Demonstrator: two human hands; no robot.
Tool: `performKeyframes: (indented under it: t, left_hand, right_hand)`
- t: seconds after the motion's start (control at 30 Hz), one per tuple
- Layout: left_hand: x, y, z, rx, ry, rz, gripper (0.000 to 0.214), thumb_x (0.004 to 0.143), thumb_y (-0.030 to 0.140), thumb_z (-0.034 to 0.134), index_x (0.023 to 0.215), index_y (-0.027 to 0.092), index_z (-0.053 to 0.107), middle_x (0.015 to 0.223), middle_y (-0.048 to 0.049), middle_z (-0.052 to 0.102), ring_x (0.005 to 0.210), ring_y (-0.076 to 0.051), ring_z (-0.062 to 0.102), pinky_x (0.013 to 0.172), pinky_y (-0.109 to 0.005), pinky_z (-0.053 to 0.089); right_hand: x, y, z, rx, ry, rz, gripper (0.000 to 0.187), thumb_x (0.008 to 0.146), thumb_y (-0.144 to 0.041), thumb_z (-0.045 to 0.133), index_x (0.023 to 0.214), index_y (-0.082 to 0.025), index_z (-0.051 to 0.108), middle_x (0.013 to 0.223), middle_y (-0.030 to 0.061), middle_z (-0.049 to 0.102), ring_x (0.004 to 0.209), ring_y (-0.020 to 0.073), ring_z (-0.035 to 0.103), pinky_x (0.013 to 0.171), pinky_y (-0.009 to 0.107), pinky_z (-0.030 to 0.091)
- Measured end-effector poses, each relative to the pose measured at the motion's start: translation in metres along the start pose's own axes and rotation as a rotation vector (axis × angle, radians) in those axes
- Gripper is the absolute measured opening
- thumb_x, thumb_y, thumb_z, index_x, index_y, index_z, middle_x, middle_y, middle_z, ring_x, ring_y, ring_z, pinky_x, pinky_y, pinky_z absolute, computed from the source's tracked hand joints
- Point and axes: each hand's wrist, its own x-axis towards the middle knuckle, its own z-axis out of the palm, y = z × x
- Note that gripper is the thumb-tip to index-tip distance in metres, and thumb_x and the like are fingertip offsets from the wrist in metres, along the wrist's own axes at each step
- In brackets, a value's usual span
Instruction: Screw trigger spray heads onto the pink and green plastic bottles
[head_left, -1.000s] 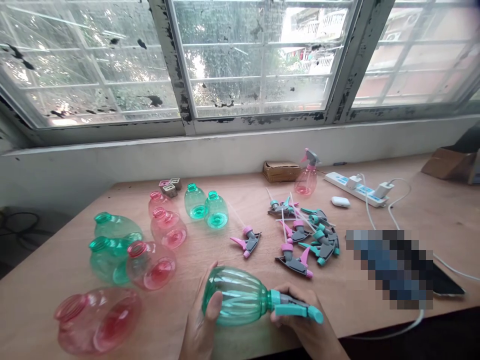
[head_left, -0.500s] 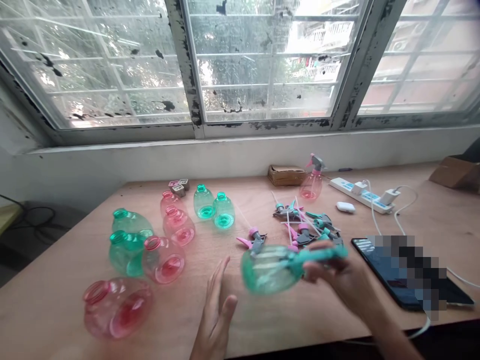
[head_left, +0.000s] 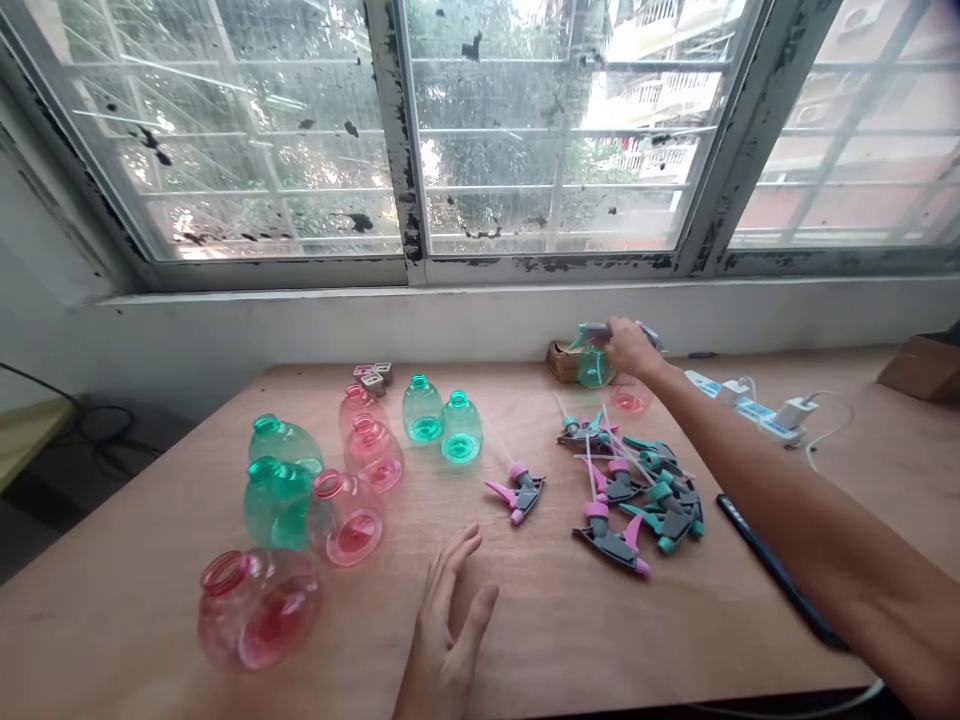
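My right hand [head_left: 628,347] reaches to the far side of the wooden table [head_left: 525,620] and grips the head of an assembled green spray bottle [head_left: 592,362], held just in front of a small brown box [head_left: 561,358]. A pink spray bottle [head_left: 631,397] shows partly behind my wrist. My left hand [head_left: 448,628] rests flat near the front edge, fingers spread, holding nothing. A lone pink and grey trigger head [head_left: 517,490] lies just beyond it.
Several empty green and pink bottles [head_left: 337,470] lie at the left. A pile of trigger heads [head_left: 637,485] sits under my right arm. A power strip with chargers [head_left: 750,405], a dark phone [head_left: 780,580] and a cardboard box [head_left: 919,365] are at the right.
My right hand has carried the assembled green bottle from the front of the table to the back, beside the pink one. My left hand let go of it and lies flat.
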Motion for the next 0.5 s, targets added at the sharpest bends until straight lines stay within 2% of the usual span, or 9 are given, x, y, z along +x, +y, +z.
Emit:
performKeyframes:
  t: [0.1, 0.17, 0.33, 0.5]
  left_hand:
    - [-0.001, 0.002, -0.001, -0.016, -0.006, -0.009, 0.041, 0.093, 0.044, 0.052, 0.133, 0.033, 0.053, 0.15, -0.0024, 0.049, 0.144, -0.023, 0.036, 0.122, -0.05, 0.021]
    - [0.0, 0.003, 0.0, -0.036, 0.01, -0.003, 0.039, 0.092, 0.043, 0.053, 0.13, 0.034, 0.057, 0.148, -0.0018, 0.051, 0.143, -0.023, 0.038, 0.122, -0.049, 0.023]
    - [0.002, 0.005, 0.004, -0.064, 0.041, 0.042, 0.031, 0.091, 0.039, 0.056, 0.12, 0.036, 0.065, 0.141, -0.0003, 0.059, 0.137, -0.024, 0.045, 0.12, -0.048, 0.027]
    - [0.0, 0.006, 0.002, -0.072, 0.043, 0.026, 0.03, 0.091, 0.041, 0.055, 0.119, 0.034, 0.065, 0.141, -0.0014, 0.058, 0.136, -0.025, 0.046, 0.119, -0.047, 0.028]
  right_hand:
    - [0.004, 0.006, 0.019, -0.004, -0.066, 0.062, 0.026, 0.088, -0.037, 0.063, 0.1, -0.014, 0.064, 0.09, 0.0172, 0.074, 0.074, 0.0274, 0.068, 0.068, 0.035, 0.049]
    - [0.005, 0.009, 0.027, -0.004, -0.08, 0.104, 0.028, 0.089, -0.037, 0.061, 0.103, -0.014, 0.064, 0.088, 0.0164, 0.075, 0.067, 0.0252, 0.068, 0.063, 0.033, 0.049]
    - [0.0, 0.008, 0.036, -0.045, -0.017, 0.168, 0.036, 0.09, -0.042, 0.058, 0.114, -0.015, 0.062, 0.109, 0.0217, 0.074, 0.096, 0.0346, 0.068, 0.076, 0.04, 0.05]
    - [-0.017, -0.005, 0.032, -0.034, 0.043, 0.177, 0.056, 0.091, -0.046, 0.052, 0.138, -0.017, 0.044, 0.134, 0.0222, 0.06, 0.115, 0.038, 0.061, 0.09, 0.047, 0.049]
